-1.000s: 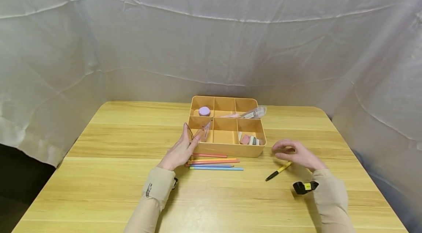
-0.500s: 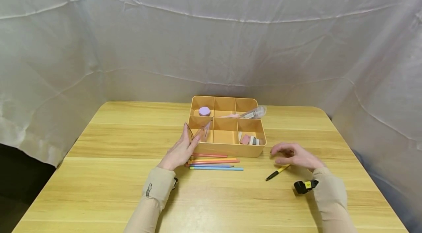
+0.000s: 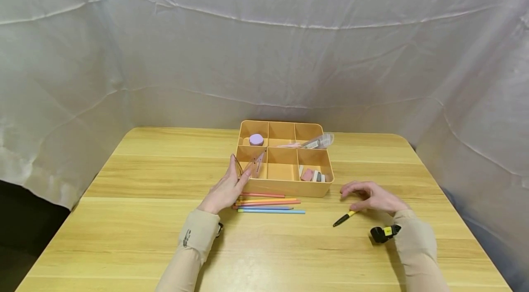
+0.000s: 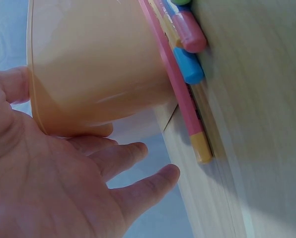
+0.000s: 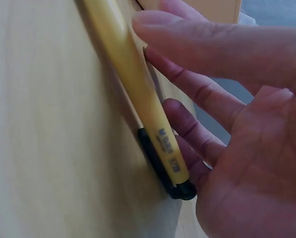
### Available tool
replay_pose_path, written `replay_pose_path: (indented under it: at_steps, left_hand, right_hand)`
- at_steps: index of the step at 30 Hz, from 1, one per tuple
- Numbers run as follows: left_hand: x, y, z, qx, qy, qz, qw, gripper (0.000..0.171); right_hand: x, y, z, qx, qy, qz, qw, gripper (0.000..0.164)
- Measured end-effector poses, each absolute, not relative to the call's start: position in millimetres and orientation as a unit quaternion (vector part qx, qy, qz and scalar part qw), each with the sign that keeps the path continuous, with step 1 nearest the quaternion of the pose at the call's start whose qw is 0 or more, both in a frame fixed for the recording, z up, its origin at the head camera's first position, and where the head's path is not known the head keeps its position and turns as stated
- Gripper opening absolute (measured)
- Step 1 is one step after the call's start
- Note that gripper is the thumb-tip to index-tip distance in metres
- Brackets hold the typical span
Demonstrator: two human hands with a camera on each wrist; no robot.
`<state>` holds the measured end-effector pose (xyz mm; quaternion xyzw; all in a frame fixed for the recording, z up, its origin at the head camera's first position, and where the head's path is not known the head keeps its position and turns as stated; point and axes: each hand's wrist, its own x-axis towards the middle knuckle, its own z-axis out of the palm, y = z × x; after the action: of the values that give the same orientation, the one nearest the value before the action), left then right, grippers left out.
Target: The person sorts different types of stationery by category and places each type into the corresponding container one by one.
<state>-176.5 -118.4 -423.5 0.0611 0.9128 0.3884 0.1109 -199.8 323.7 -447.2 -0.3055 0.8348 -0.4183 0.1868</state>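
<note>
Grey cloth point(image 3: 264, 62) bkgd, wood tbl point(image 3: 289, 255); R hand point(image 3: 375, 196) nr yellow pen point(image 3: 343, 219).

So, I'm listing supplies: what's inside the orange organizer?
In the organizer: purple item back left, clear triangles front left, small blocks front right, something pink back middle, clear-wrapped item jutting from back right. Walls and the left hand hide some floor.

We see a smooth orange plastic 6-compartment box point(image 3: 289, 188), a glossy yellow-and-black plastic pen point(image 5: 140, 91), a smooth wood-grained tabletop point(image 3: 289, 255) and a wrinkled grey cloth curtain point(image 3: 264, 62).
</note>
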Motion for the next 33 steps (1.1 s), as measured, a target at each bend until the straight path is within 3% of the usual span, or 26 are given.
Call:
replay_pose_path:
  at_steps: [18,28,33]
  left_hand:
    - [-176,-118,-424,0.066,0.911,0.392,0.113,0.083]
    - [-176,-119,-422,0.063,0.911,0.391,0.114,0.083]
    - [-176,-119,-423,0.065,0.910,0.393,0.116,0.083]
  right_hand:
    - [-201,345,-447,-0.307,0.809,-0.444,0.231,0.041]
    - [-201,351,-448,-0.331,0.807,-0.435,0.224,0.036]
    - [-201,345,-448,-0.325,0.817,-0.427,0.211,0.025]
